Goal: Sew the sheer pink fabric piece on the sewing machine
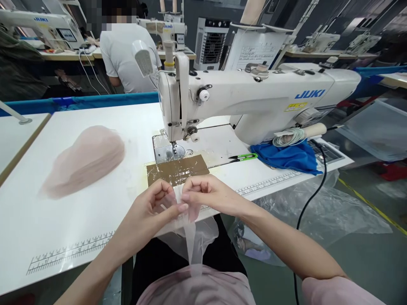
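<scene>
My left hand (155, 207) and my right hand (203, 192) meet at the table's front edge, both pinching a thin sheer pink fabric piece (193, 241) that hangs down to my lap. More of the same pink fabric (197, 288) is bunched in my lap. Just beyond my hands lies a brown taped patch (176, 169) in front of the needle plate (165, 152) of the white JUKI sewing machine (254, 97).
A pile of sheer pink fabric (85, 159) lies on the white table (63, 220) to the left. Green thread snips (243, 158), a blue cloth (288, 156) and a black cable (313, 195) are at the right. A person in a white shirt (127, 55) stands behind.
</scene>
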{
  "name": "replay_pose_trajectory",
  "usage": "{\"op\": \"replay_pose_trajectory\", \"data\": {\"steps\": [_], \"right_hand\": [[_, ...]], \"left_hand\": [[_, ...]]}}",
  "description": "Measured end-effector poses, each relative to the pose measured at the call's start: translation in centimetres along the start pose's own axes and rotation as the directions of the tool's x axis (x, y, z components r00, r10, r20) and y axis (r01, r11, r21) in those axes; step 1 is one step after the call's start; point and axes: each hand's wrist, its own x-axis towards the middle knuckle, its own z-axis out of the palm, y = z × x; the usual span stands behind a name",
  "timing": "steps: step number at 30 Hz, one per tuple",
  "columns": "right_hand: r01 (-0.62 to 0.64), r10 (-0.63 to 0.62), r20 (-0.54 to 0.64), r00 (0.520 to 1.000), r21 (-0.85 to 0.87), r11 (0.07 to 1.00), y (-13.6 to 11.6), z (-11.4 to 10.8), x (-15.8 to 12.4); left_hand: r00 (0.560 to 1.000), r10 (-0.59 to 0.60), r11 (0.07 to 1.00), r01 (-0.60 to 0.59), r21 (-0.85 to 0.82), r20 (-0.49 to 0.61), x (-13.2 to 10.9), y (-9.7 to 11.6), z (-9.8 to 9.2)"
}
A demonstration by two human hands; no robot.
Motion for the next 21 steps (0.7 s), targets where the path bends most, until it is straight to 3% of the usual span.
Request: {"op": "replay_pose_trajectory", "data": {"steps": [5, 10, 16, 21], "right_hand": [[0.031, -0.027, 0.016, 0.999, -0.247, 0.968, -0.7, -2.1, 0.2], [0.099, -0.138, -0.028, 0.99, -0.562, 0.822, -1.6, -4.5, 1.8], [-0.018, 0.008, -0.021, 1.0, -0.51, 0.86, -2.4, -5.9, 4.4], [-0.018, -0.009, -0.051, 0.999, -0.509, 0.86, -2.0, -6.6, 5.9]], "left_hand": [[0.998, -0.005, 1.0, 0.004, 0.026, 0.06, 1.7, 0.0, -0.6], [0.999, -0.025, 0.977, 0.016, 0.215, 0.038, 3.5, 0.5, -1.4], [0.997, 0.067, 0.835, -0.042, 0.549, -0.027, 6.0, 0.8, -2.6], [0.99, 0.136, 0.824, -0.095, 0.559, -0.033, 7.7, 0.0, -3.1]]}}
